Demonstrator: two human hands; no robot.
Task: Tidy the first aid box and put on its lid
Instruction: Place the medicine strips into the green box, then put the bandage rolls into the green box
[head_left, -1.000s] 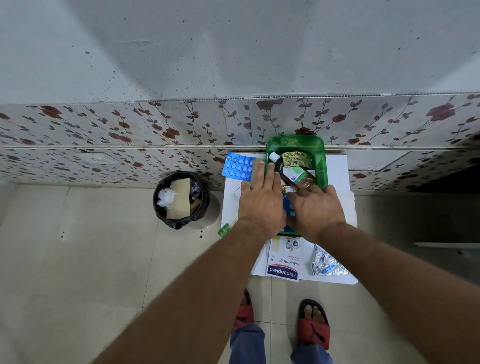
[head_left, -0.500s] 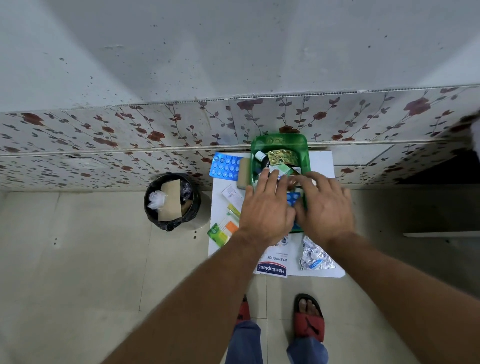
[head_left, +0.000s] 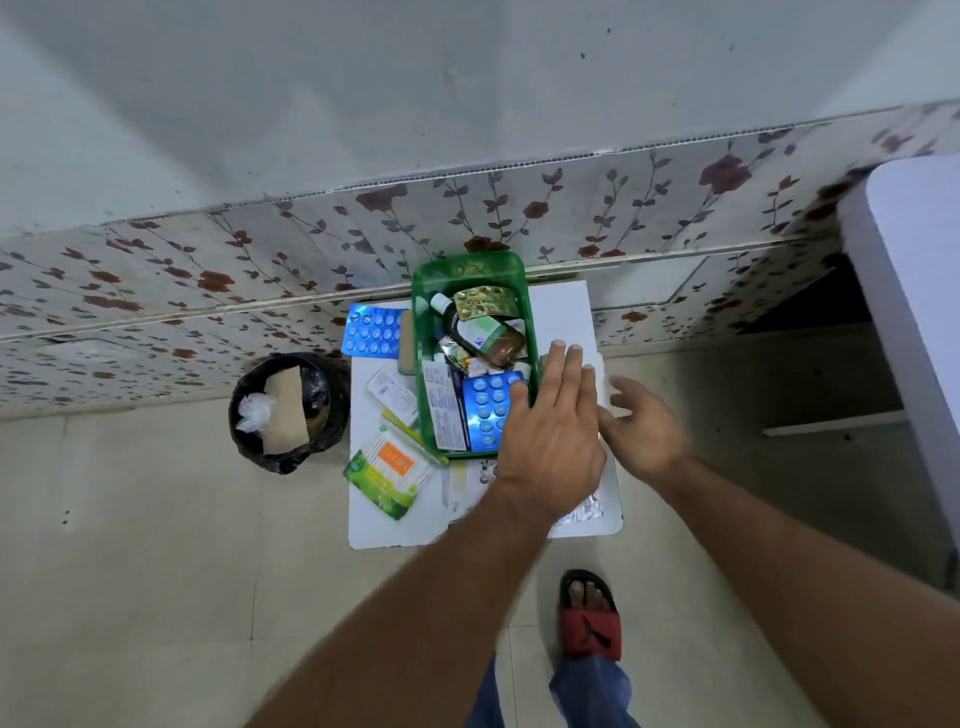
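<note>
Green box (head_left: 470, 270) uncovered, hands (head_left: 550, 447) rightward.

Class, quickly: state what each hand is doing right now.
Left hand: open, fingers spread, holding nothing.
Right hand: open, empty, blurred.

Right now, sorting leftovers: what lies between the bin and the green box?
Head view: a white packet and a green-orange packet on the white table.

Open green box (head_left: 470, 270) is reachable from above; bare table (head_left: 563, 312) lies right.
</note>
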